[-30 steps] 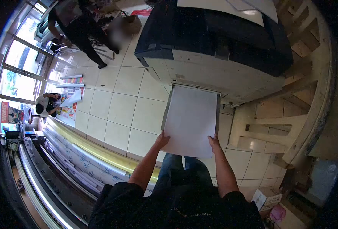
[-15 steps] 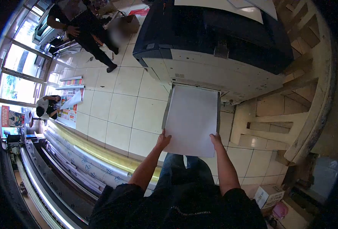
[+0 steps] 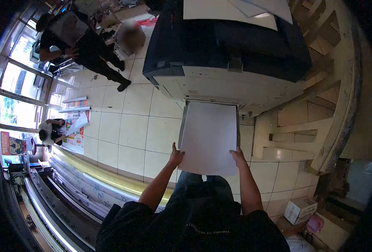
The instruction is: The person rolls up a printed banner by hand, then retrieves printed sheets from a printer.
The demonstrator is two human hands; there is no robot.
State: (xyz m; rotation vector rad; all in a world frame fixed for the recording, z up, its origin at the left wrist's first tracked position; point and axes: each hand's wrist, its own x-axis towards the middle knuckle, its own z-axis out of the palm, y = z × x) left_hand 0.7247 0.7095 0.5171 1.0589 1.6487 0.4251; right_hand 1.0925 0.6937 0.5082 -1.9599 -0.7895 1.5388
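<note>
A large white paper sheet [image 3: 209, 134] lies flat on a pulled-out tray of the big printer [image 3: 219, 80], its near end reaching over my knees. My left hand [image 3: 176, 157] is at the left edge of the paper, thumb on top and index finger pointing forward; the other fingers are mostly hidden. On the right edge, my right hand [image 3: 238, 156] pinches the paper with the thumb above and the fingers out of sight beneath. Dark strips of the tray [image 3: 238, 122] show along both sides of the sheet.
More white sheets [image 3: 232, 12] rest on the printer's top. A wooden frame [image 3: 341, 105] stands to the right. Long rolls of material [image 3: 98, 172] lie at left beside a wide machine [image 3: 51, 201]. One person [image 3: 81, 46] stands far left; another person [image 3: 51, 130] crouches over printed sheets.
My view has shifted slightly, with the printer appearing further left. My left index finger has lifted away from the paper's edge. Both hands stay near the paper's two sides.
</note>
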